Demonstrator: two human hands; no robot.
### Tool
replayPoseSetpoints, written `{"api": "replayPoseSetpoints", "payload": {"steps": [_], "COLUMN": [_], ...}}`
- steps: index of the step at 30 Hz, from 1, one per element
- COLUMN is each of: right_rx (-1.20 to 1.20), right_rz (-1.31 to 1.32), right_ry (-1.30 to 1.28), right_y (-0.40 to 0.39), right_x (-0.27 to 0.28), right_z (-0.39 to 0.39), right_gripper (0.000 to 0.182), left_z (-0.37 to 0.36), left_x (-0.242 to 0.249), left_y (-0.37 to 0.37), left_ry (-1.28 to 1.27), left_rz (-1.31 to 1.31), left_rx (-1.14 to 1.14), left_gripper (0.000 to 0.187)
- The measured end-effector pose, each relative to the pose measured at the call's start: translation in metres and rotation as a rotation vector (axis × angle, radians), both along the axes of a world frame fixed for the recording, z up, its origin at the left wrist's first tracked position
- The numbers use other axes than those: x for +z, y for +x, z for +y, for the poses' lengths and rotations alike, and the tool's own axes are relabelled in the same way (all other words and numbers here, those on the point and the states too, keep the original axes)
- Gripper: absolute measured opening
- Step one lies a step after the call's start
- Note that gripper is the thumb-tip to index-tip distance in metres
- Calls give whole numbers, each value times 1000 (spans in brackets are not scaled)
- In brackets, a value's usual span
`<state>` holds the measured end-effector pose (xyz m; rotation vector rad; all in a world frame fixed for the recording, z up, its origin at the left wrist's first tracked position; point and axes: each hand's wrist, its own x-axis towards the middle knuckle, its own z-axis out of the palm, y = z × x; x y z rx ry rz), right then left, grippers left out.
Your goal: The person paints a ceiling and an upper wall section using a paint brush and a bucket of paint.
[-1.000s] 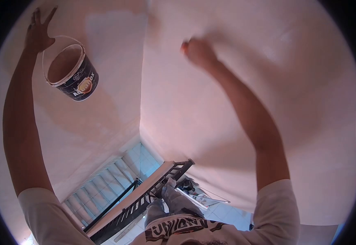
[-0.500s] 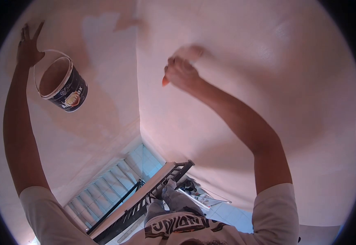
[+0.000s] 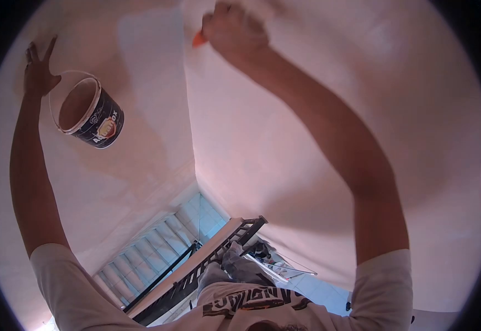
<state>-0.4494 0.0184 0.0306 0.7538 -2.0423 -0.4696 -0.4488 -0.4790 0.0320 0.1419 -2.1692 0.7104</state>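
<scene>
Our left hand (image 3: 41, 78) is spread wide at the wall (image 3: 163, 105), a black lettered bucket (image 3: 107, 117) hanging by its handle (image 3: 75, 71) near the thumb; its inside looks pinkish-brown, contents we cannot tell; our right hand (image 3: 236, 32) grips an orange-ended tool (image 3: 198, 39)

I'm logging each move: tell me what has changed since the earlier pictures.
The right hand dipped, then rose leftward in view, nearer the pale pinkish wall corner, gripping the small orange object. Nothing was visibly taken or released. The left hand stays spread at the left wall, the pale-rimmed round black bucket hanging beside it.
</scene>
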Motion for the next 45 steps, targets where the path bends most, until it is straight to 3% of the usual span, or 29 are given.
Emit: {"api": "replayPoseSetpoints", "payload": {"steps": [1,3,4,5,6,11,13,15,16,17,19,21,23,29,33,38,42,45], "right_rx": [104,-24,27,159,147,206,124,-77,-230,-379,-521,-805,-966,-1219,-1261,-1345,-1315,-1285], "right_rz": [-98,-291,-388,-470,-678,-775,-801,-836,-931,-966,-874,-964,-845,-674,-553,-528,-527,-517], "right_ry": [-101,178,202,-23,-94,-643,-804,-875,-884,-953,-958,-1032,-1110,-1223,-1230,-1213,-1236,-1260], "right_y": [-26,-48,-37,-48,-22,91,153,214,248,283,350,419,489,638,675,685,683,672], "right_x": [-42,-116,-137,-183,-186,-258,-280,-316,-329,-329,-362,-359,-361,-364,-364,-372,-376,-368], "right_z": [2,4,5,5,5,36,71,116,144,168,228,276,311,347,334,327,327,326], "right_gripper": [24,29,26,20,16,18,19,22,25,25,21,20,18,13,12,11,12,12], "left_z": [-1,-1,1,5,4,-19,-62,53,33,58,25,2,-10,-38,-42,-44,18,20], "left_x": [-1,-2,-1,0,-2,-4,-2,19,8,7,7,8,12,17,17,22,18,17], "left_y": [-1,-6,-9,-9,-10,-35,-58,-13,-24,-15,-30,-36,-39,-49,-54,-57,-26,-33], "left_ry": [2,8,11,14,5,-98,-180,-61,-55,9,-216,-255,-313,-407,-419,-597,-563,-499], "left_rz": [2,2,-3,-23,-21,-27,-108,-320,-268,-275,-244,-177,-162,-157,-178,-178,-249,-283], "left_rx": [-1,2,10,37,30,-30,-175,356,245,244,275,150,173,234,235,358,528,536], "left_gripper": [120,119,119,119,119,118,108,124,126,127,133,129,120,97,84,88,88,89]}}
